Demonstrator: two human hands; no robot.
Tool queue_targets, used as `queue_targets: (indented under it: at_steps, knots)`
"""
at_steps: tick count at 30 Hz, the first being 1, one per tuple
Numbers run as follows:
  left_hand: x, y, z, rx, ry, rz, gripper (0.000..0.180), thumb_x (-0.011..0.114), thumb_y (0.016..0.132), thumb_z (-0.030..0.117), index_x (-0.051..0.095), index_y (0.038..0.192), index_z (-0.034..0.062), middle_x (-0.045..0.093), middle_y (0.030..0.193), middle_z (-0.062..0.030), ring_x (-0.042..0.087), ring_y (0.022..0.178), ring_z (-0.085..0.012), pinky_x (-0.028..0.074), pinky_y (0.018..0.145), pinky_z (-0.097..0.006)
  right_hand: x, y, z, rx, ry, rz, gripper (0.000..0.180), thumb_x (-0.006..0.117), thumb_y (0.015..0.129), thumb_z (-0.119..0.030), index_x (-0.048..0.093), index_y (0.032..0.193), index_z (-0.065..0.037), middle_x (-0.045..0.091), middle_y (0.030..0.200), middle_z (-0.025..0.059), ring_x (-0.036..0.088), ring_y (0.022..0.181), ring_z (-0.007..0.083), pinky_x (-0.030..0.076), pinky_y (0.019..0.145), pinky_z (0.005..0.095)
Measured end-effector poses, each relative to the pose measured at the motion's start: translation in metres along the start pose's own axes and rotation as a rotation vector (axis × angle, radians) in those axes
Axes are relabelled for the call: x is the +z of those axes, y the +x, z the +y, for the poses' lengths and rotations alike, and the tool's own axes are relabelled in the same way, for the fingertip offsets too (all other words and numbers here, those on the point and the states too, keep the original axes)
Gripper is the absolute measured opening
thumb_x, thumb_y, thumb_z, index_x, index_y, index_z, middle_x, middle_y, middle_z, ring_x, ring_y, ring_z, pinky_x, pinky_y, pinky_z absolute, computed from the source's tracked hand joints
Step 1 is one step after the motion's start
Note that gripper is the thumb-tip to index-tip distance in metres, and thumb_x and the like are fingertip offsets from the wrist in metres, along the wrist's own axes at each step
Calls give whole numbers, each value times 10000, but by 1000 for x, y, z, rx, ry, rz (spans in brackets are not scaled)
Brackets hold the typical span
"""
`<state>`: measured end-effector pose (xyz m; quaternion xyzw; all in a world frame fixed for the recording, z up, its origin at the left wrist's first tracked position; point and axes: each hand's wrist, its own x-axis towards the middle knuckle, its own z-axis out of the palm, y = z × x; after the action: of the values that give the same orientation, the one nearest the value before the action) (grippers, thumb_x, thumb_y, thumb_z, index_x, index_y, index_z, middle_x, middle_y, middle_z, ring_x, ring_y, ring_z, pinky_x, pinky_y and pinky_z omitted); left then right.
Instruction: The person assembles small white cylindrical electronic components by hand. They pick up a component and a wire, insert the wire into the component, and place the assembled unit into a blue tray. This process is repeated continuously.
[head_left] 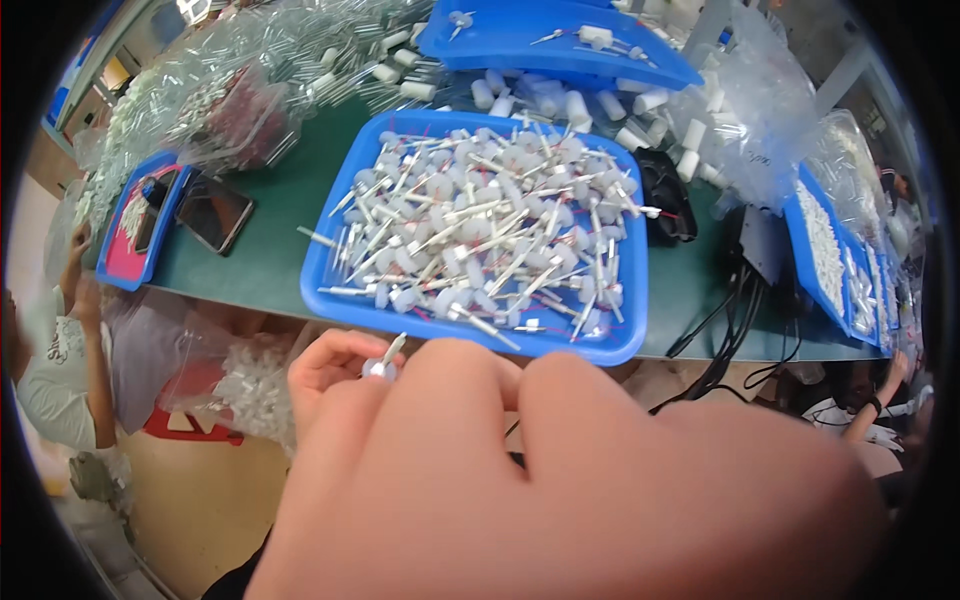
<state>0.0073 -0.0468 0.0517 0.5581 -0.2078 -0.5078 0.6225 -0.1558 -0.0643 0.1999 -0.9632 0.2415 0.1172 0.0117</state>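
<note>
My left hand (325, 362), just off the tray's near edge, has its fingers curled around a small white plastic part with a thin stem (380, 368). The stem points up and to the right. My right hand (560, 470) looms large in front, knuckles up and fingers bent; its fingertips are mostly hidden. One of its digits reaches close to the same part, but what it grips cannot be seen. Beyond both hands sits a blue tray (318, 290), heaped with similar white stemmed parts (470, 220), some with thin red wires.
A phone (215, 213) and a small blue-rimmed tray (150, 262) lie left on the green table (270, 270). Clear tubes (300, 60) and white cylinders (578, 108) pile up behind. Black cables (735, 320) hang at right. People (65, 380) work at both sides.
</note>
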Motion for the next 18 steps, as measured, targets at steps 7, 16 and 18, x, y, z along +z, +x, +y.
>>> queue_targets:
  at_steps: [7, 16, 18]
  knots:
    - [-1, 21, -11, 250, -86, -368, 197, 608, 682, -79, 555, 867, -39, 591, 820, -114, 591, 707, -174, 475, 649, -272, -3, -3, 31, 77, 124, -1, 172, 559, 718, -68, 552, 881, -12, 577, 762, 110, 577, 648, 262, 456, 571, 338]
    - [-6, 16, -12, 353, -112, -477, 241, 695, 663, -31, 576, 874, -34, 565, 803, -146, 613, 685, -244, 503, 611, -303, 23, 5, 200, 490, 396, 291, 210, 558, 749, -123, 588, 939, -38, 606, 716, 122, 596, 613, 226, 459, 576, 321]
    - [-1, 16, -10, 403, -115, -443, 237, 696, 663, -29, 582, 870, -40, 563, 809, -145, 611, 664, -246, 507, 602, -308, 44, 33, 236, 541, 435, 398, 215, 531, 808, -170, 588, 965, -35, 615, 763, 165, 602, 638, 265, 465, 614, 317]
